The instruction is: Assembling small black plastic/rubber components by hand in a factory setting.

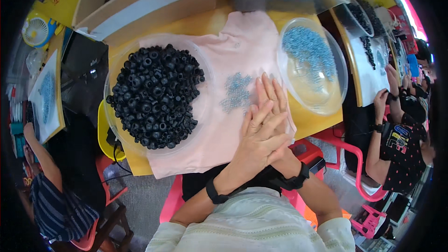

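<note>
So the left hand (261,130) lies across the right hand (275,98), left fingers spread, right ones straight with slim gaps. Can't really tell if anything's tucked between them. Little pile of blue beads (237,92) sits just left on the pink cloth (224,58), near chunky black pieces (154,95).

2 own hands (259,133), 1 pink cloth (224,133) w/ 1 blu bead patch (236,91), 1 cardbd box (156,11), 1 fan (37,31)

We note black parts (154,98); light-blue pieces (236,92); pale-pink cloth (231,53); yellow table (315,123); black wristbands (213,192); striped dark shirt (58,205); red-dotted black top (403,161).
</note>
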`<state>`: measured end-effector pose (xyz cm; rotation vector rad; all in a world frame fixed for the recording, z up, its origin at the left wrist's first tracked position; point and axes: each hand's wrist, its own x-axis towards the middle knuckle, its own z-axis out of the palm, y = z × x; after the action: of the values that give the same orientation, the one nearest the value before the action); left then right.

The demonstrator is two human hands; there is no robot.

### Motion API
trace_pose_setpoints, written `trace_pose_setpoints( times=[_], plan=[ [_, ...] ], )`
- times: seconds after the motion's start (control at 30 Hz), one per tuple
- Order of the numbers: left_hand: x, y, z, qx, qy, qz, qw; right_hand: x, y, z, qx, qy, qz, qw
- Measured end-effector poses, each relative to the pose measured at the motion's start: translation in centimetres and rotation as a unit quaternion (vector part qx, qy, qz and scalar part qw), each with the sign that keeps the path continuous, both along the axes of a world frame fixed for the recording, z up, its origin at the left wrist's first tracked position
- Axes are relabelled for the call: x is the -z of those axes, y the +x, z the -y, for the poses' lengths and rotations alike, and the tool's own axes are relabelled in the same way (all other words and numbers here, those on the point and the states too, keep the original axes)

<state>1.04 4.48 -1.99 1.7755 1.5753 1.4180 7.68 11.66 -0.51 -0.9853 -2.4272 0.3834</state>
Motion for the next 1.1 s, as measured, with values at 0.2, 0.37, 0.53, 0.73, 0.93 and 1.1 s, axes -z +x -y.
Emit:
trace_pose_setpoints(
  times=[0.2, 0.37, 0.53, 0.73, 0.93, 1.1],
  plan=[
    [0.0, -0.2, 0.0, -0.028, 0.027, -0.001, 0.999, 0.3, 0.7, 0.4, -0.005, 0.021, -0.032, 0.999],
    [-0.9, -0.2, -0.2, -0.054, 0.027, -0.047, 0.997, 0.3, 1.0, -0.3, -0.001, 0.028, -0.050, 0.998],
    [-0.6, -0.3, 0.2, -0.041, 0.015, -0.041, 0.998, 0.4, 1.0, 0.1, -0.004, 0.023, -0.051, 0.998],
    [-0.2, -0.1, 0.1, -0.014, 0.006, -0.009, 1.000, 0.5, 0.6, 0.7, -0.006, 0.013, -0.042, 0.999],
    [-0.1, 0.4, -0.1, -0.006, -0.026, 0.002, 1.000, 0.3, -0.1, 0.3, -0.008, 0.004, -0.037, 0.999],
    [-0.5, -0.2, -0.2, 0.001, -0.025, -0.014, 1.000, 0.7, -0.2, 0.3, -0.010, 0.011, -0.048, 0.999]
  ],
)
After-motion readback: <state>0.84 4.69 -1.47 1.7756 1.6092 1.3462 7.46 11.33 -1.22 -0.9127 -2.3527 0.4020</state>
